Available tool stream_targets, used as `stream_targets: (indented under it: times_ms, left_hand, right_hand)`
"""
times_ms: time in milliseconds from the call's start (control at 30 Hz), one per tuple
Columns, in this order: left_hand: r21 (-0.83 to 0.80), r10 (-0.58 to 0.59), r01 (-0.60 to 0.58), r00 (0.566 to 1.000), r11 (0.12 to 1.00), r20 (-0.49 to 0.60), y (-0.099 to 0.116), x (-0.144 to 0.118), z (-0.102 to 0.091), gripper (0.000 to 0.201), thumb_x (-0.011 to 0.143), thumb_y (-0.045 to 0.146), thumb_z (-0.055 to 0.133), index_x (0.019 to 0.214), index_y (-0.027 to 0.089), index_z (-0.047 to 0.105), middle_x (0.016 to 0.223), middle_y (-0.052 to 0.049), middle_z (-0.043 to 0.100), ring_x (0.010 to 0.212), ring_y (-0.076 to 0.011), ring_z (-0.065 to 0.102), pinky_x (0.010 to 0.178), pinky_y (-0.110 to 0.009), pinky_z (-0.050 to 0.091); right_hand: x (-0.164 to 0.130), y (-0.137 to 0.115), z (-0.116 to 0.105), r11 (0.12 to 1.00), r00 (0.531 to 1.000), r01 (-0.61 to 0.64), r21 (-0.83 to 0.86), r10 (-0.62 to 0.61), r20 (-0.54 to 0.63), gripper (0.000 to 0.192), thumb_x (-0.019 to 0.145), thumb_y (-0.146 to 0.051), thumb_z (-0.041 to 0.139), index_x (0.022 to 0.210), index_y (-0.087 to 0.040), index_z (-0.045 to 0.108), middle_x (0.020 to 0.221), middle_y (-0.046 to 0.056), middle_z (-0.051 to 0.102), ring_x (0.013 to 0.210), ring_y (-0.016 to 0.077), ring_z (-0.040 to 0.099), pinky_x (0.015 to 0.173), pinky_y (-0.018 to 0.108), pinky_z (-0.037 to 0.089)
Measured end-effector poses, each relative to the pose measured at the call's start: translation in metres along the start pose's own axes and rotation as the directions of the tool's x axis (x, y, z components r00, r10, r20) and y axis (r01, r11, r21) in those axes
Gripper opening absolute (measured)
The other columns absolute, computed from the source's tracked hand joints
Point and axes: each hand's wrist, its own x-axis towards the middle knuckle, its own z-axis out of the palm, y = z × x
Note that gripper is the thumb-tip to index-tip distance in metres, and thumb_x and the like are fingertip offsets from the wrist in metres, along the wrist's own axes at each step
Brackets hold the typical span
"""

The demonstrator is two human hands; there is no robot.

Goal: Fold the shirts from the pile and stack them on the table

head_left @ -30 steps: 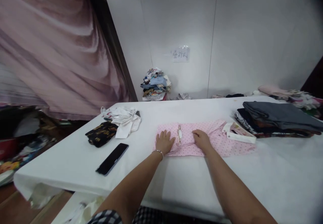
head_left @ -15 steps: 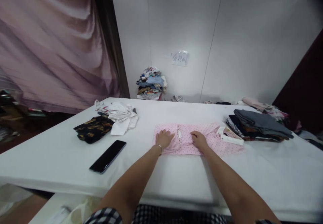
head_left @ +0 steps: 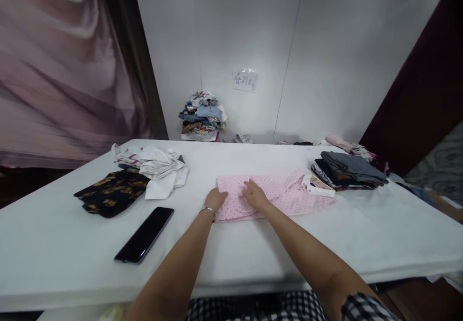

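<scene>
A pink dotted garment (head_left: 289, 193) lies in a long folded strip on the white table, its white collar-like band (head_left: 320, 190) at the right end. My left hand (head_left: 216, 199) is at the garment's left edge, curled round it with the thumb on top; its other fingers are partly hidden. Resting on the cloth just to the right is my right hand (head_left: 255, 195), palm down, fingers spread and pressing lightly. Small creases run from beneath that hand toward the collar end.
A black phone (head_left: 145, 234) lies at the front left. Behind it are a black patterned garment (head_left: 113, 193) and crumpled white clothes (head_left: 161, 166). Folded dark clothes (head_left: 350, 169) are stacked right of the pink garment. A clothes pile (head_left: 204, 116) stands by the wall beneath a paper sign (head_left: 245, 80).
The white slit seen in the garment's middle is covered now, and its left part looks smoother. My left hand has gone to the left edge; my right hand has moved left and opened flatter.
</scene>
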Motion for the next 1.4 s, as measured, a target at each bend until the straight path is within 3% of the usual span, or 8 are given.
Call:
stream_targets:
  times_ms: [233,500,633,833,1000,1133,1233,1400]
  left_hand:
    - [-0.019,0.043,-0.046,0.99,0.999,-0.137,-0.03,-0.019,-0.05,0.034,0.083,0.034,0.05,0.107,0.015,0.063,0.11,-0.013,0.07,0.101,-0.0269,0.064,0.081,-0.032,0.047]
    - [0.036,-0.075,0.081,0.987,0.996,-0.141,-0.087,-0.028,-0.058,0.035,0.081,0.036,0.052,0.104,0.012,0.063,0.105,-0.018,0.07,0.096,-0.0308,0.065,0.077,-0.037,0.049]
    - [0.01,-0.068,0.07,0.987,0.997,-0.143,-0.087,-0.024,-0.058,0.035,0.08,0.037,0.055,0.103,0.012,0.064,0.104,-0.019,0.07,0.099,-0.0326,0.064,0.08,-0.039,0.049]
    - [-0.47,-0.088,0.068,0.996,0.88,-0.021,-0.038,-0.048,-0.072,0.034,0.08,0.038,0.06,0.105,0.014,0.061,0.101,-0.013,0.07,0.086,-0.0248,0.067,0.065,-0.032,0.052]
    - [-0.748,0.269,-0.042,0.945,0.662,0.185,0.042,-0.071,-0.043,0.053,0.08,0.041,0.063,0.126,0.017,0.05,0.104,-0.011,0.069,0.081,-0.0186,0.067,0.068,-0.03,0.053]
    - [-0.574,0.335,-0.247,0.941,0.781,0.051,0.049,-0.068,0.001,0.042,0.082,0.04,0.06,0.118,0.018,0.058,0.123,-0.013,0.063,0.11,-0.0246,0.06,0.092,-0.038,0.049]
    - [-0.324,0.309,-0.315,0.948,0.892,-0.069,0.023,-0.064,0.029,0.044,0.084,0.039,0.055,0.122,0.017,0.056,0.135,-0.014,0.055,0.127,-0.0269,0.049,0.106,-0.042,0.039]
    - [-0.117,0.329,-0.328,0.944,0.937,-0.016,0.002,-0.069,0.046,0.054,0.087,0.041,0.047,0.134,0.013,0.047,0.149,-0.016,0.039,0.14,-0.0268,0.033,0.115,-0.042,0.028]
  right_hand:
    - [-0.003,-0.02,0.043,0.978,0.978,0.189,-0.088,-0.179,0.111,0.049,0.09,-0.038,0.047,0.136,-0.021,0.05,0.143,0.01,0.049,0.129,0.0247,0.046,0.107,0.041,0.036]
    - [-0.018,-0.05,0.056,0.948,0.932,0.263,-0.179,-0.202,0.303,0.049,0.089,-0.035,0.049,0.135,-0.017,0.052,0.151,0.014,0.036,0.143,0.0293,0.024,0.115,0.052,0.016]
    - [-0.027,-0.064,0.045,0.972,0.959,0.23,0.05,-0.235,0.159,0.057,0.092,-0.043,0.045,0.145,-0.022,0.04,0.159,0.007,0.019,0.148,0.0243,0.007,0.118,0.048,0.009]
    - [-0.033,-0.059,0.042,0.85,0.977,-0.056,0.524,-0.062,0.206,0.062,0.084,-0.052,0.059,0.139,-0.027,0.048,0.149,0.006,0.042,0.136,0.025,0.039,0.111,0.043,0.032]
    - [-0.031,-0.033,0.004,0.429,0.979,-0.151,0.891,-0.06,0.195,0.061,0.082,-0.062,0.054,0.125,-0.019,0.059,0.124,0.011,0.064,0.116,0.0254,0.059,0.099,0.041,0.045]
    - [-0.037,0.01,-0.034,0.158,0.952,-0.298,0.941,0.121,0.281,0.054,0.083,-0.06,0.051,0.117,-0.019,0.06,0.109,0.011,0.07,0.107,0.0243,0.064,0.091,0.04,0.051]
    - [-0.046,0.043,-0.044,0.1,0.917,-0.33,0.939,0.27,0.293,0.042,0.081,-0.044,0.06,0.114,-0.018,0.06,0.107,0.01,0.071,0.103,0.0231,0.066,0.091,0.038,0.051]
    - [-0.053,0.062,-0.046,0.249,0.927,-0.313,0.916,0.29,0.238,0.043,0.073,-0.027,0.066,0.115,-0.016,0.059,0.103,0.009,0.072,0.097,0.0239,0.067,0.086,0.038,0.051]
